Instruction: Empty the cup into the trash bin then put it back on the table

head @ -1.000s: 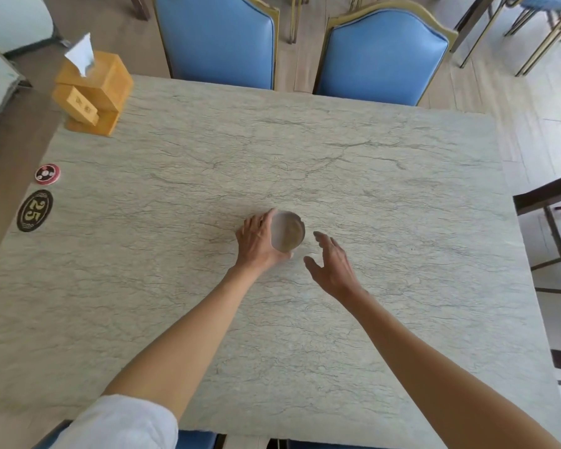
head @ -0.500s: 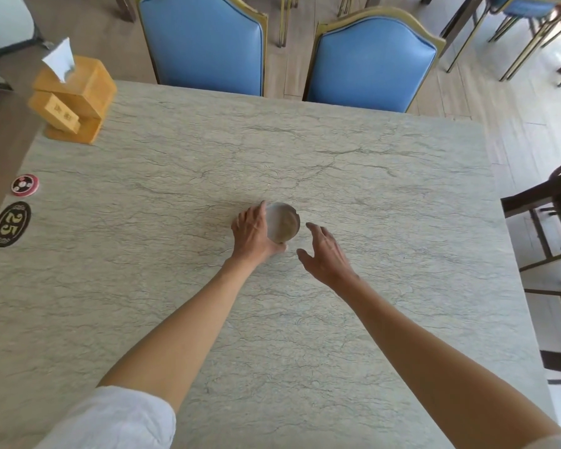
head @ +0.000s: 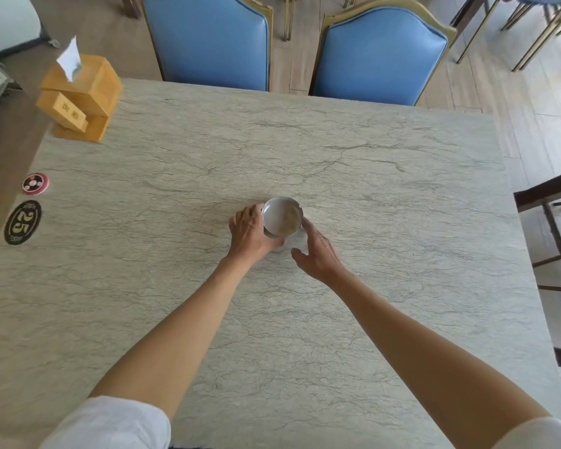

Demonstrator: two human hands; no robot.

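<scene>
Cup (head: 282, 216) upright near the middle of the marble table (head: 386, 196), well away from every edge. Left hand (head: 251, 234) wrapped around its left side, gripping. Right hand (head: 316, 252) open, fingers spread, fingertips against the right wall. Tissue box (head: 80, 98) at the far left corner.

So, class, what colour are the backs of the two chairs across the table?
Blue, with gold-coloured edging, on both chairs; the head view shows it.
</scene>
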